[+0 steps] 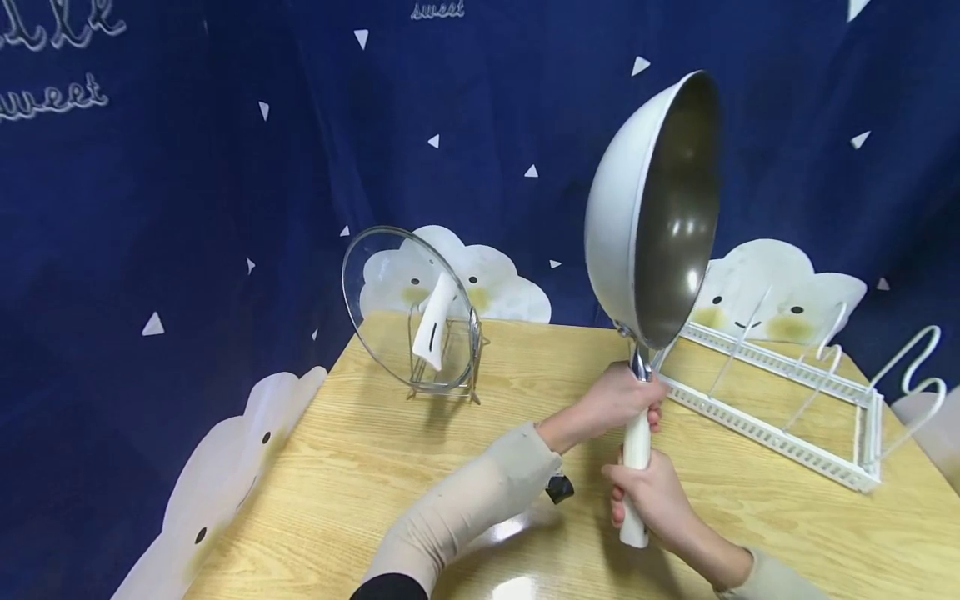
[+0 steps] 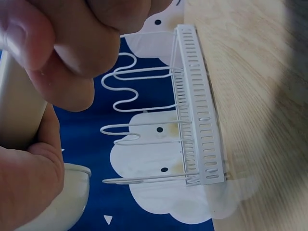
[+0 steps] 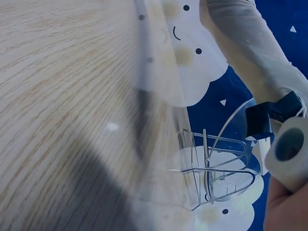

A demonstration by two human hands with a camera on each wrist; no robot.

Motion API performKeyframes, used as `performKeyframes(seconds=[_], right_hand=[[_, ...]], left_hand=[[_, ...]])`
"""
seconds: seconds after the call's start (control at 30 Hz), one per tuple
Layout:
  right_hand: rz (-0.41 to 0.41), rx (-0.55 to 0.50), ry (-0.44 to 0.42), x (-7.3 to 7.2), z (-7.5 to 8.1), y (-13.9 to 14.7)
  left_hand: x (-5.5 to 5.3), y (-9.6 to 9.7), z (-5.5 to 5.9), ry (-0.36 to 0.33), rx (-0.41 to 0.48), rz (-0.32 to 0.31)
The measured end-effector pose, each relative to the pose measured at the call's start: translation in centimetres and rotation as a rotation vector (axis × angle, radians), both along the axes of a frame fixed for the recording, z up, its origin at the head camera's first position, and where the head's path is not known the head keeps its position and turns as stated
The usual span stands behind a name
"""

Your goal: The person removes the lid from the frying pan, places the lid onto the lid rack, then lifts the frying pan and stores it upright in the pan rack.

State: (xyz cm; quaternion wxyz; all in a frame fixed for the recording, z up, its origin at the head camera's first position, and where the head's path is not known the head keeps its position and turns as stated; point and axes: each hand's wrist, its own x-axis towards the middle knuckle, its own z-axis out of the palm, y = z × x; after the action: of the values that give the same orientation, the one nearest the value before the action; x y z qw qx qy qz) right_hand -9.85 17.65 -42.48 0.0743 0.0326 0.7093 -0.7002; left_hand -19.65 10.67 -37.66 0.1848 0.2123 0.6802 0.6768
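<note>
A deep white wok (image 1: 622, 200) with a dark inside is held up over the table, bowl uppermost and its opening turned to the right. My left hand (image 1: 618, 400) grips the upper part of the white handle (image 1: 637, 442), just below the metal collar. Lower down, my right hand (image 1: 652, 496) wraps round the same handle, whose end sticks out beneath it. Curled fingers (image 2: 82, 43) of the left hand fill the top of the left wrist view. In the right wrist view, the handle's hollow end (image 3: 293, 154) shows above part of the right hand (image 3: 291, 207).
A white rack (image 1: 765, 425) with wire dividers lies on the wooden table (image 1: 360, 492) at right. At back left, a glass lid (image 1: 375, 333) with a white knob-handle (image 1: 433, 325) stands in a wire stand (image 1: 468, 387). A dark blue patterned curtain (image 1: 247, 192) hangs behind.
</note>
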Motion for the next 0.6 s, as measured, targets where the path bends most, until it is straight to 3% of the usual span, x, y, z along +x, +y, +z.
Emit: performKeyframes(seconds=[0.23,0.6], right_hand=[[0.008,-0.078,0.058,0.2,-0.4,0.3],[0.015,-0.186,0.157,0.2,-1.2,0.6]], left_hand=[[-0.1,0.4,0.3,0.063,-0.084,-0.044],[-0.1,1.6,0.7,0.031,-0.126,-0.074]])
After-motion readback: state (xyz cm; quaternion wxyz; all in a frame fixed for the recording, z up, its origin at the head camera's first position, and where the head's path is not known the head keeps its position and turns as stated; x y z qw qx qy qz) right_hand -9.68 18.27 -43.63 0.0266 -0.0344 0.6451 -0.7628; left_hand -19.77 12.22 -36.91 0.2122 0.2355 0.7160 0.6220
